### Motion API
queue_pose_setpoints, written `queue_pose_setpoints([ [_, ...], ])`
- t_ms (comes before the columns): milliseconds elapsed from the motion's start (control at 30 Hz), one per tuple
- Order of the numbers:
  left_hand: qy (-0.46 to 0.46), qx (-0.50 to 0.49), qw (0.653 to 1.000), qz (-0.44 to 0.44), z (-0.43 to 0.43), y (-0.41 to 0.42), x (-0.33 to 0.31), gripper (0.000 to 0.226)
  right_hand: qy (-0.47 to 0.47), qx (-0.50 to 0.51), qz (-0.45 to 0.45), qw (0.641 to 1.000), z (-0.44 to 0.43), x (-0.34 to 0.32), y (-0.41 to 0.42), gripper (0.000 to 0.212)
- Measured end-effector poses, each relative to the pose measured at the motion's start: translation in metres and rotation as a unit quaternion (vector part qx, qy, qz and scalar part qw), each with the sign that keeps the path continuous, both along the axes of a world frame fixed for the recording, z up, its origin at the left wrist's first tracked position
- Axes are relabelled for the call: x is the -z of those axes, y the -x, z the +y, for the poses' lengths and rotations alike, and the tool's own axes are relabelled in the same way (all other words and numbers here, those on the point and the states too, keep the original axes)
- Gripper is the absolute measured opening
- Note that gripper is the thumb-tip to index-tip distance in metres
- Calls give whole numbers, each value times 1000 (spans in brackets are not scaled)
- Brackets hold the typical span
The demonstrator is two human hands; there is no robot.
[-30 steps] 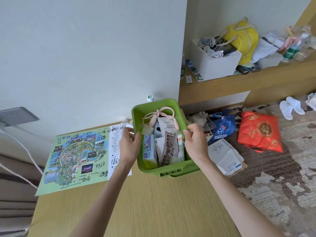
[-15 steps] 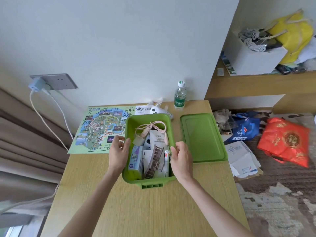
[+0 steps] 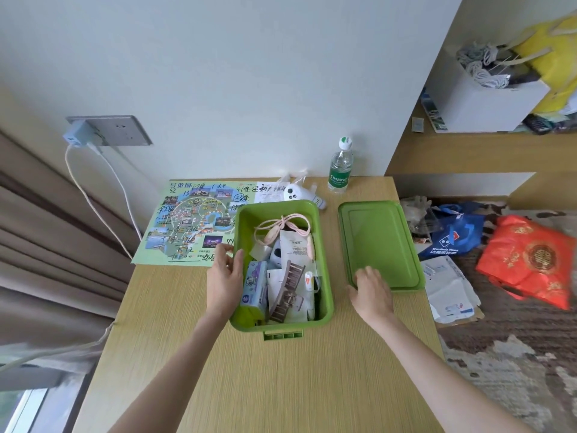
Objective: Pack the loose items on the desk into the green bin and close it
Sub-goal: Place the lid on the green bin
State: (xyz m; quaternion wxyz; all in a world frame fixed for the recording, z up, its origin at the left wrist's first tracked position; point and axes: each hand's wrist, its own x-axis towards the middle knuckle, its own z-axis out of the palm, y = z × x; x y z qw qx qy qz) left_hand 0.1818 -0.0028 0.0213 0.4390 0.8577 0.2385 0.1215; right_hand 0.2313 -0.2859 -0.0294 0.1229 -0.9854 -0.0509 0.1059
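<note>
Green plastic is sitting in the middle of the desk (image 3: 249, 376): the bin (image 3: 325, 270) is standing open and full, with a pink cord (image 3: 281, 225), a tissue pack (image 3: 254, 284) and a brown hair clip (image 3: 288, 287) among papers inside. Half a second ago both hands were holding its sides. Now the right hand (image 3: 371, 290) is leaving the bin and landing on the near left corner of the lid (image 3: 379, 242), which is lying flat just beside the bin on its right. Its fingers are bending onto that corner, but I cannot tell whether they are gripping the rim yet. The left hand (image 3: 223, 276) is staying put, grasping the bin's left wall with the thumb hooked over the rim and steadying it.

That shift is suggesting the packing is ending and the closing is beginning, although a white gadget (image 3: 298, 193), a water bottle (image 3: 340, 170) and a map (image 3: 190, 223) are still lying on the desk behind and left of the bin.

The lid's right side is running close along the desk's right edge, so lifting inward is looking safer than sliding. The gap to cross is short and bare. The hair clip and papers are standing high and may be fouling the lid. Open desk is stretching wide toward the person.
</note>
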Motion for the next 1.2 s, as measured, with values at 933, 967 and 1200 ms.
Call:
queue_pose_setpoints([
  [933, -27, 23, 996, 87, -2, 0, -14, 34, -344, 11, -289, 893, 26, -153, 64, 19],
  [967, -33, 26, 994, 101, -3, 2, -17, 35, -375, 22, -290, 880, 30, -162, 68, 18],
  [1200, -68, 75, 994, 44, -37, 14, -50, 38, -656, 137, -209, 712, 56, -205, 91, 10],
])
